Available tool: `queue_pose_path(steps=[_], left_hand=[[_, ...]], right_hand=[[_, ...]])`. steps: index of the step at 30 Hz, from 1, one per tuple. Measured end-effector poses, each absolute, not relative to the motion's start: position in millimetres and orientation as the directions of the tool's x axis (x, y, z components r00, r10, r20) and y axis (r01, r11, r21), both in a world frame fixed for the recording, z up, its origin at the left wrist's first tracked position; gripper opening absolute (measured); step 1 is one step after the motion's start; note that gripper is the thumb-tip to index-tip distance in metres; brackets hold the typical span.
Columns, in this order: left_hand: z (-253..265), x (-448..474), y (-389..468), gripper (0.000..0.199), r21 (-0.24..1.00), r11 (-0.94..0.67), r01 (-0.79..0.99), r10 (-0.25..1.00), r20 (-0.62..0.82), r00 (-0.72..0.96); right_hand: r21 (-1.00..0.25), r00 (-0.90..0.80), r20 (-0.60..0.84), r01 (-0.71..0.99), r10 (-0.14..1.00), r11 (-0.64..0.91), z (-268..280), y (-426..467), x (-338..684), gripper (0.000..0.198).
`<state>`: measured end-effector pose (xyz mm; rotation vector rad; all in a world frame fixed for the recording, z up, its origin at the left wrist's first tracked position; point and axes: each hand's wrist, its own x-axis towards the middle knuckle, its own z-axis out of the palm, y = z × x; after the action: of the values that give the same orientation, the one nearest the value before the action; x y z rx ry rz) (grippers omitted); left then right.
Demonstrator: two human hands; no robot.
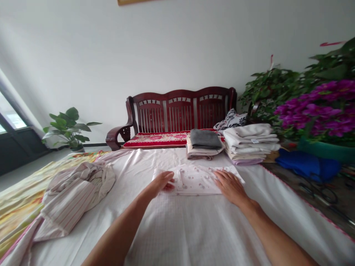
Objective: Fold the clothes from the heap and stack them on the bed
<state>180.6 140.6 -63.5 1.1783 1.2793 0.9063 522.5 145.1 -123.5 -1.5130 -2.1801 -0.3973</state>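
Note:
A white garment with a small floral print (195, 179) lies folded into a flat, wide strip on the white sheet (172, 225). My left hand (163, 181) rests side-on at the strip's left part, its fingers loosely bent and apart, some of them partly hidden. On the right part, my right hand (229, 184) lies palm down with the fingers spread over the print. Just behind the garment stands a short stack of folded clothes (205, 146) with a dark grey piece on top. Beside it rises a taller stack of folded white clothes (251, 142), with a lilac piece at the bottom.
A crumpled heap of pale striped clothing (74, 195) lies to the left, near a yellow patterned cloth (16, 199). Beyond the sheet is a dark red wooden bench (180, 111). Purple flowers (318, 107) and a blue cloth or bag (307, 164) are at the right.

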Motion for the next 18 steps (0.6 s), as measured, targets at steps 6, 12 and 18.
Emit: queue_pose_path(steps=[6, 12, 18], left_hand=[[-59, 151, 151, 0.010, 0.904, 0.316, -0.289, 0.936, -0.347, -0.064], [-67, 147, 155, 0.010, 0.949, 0.270, -0.162, 0.941, -0.295, -0.164], [-74, 123, 160, 0.044, 0.970, 0.151, 0.193, 0.925, -0.069, -0.374]], right_hand=[[-0.016, -0.284, 0.513, 0.940, 0.810, 0.340, -123, 144, 521, 0.038], [-0.045, -0.260, 0.517, 0.943, 0.816, 0.330, -119, 145, 520, 0.036], [-0.132, 0.105, 0.553, 0.991, 0.826, -0.038, -96, 142, 531, 0.039]])
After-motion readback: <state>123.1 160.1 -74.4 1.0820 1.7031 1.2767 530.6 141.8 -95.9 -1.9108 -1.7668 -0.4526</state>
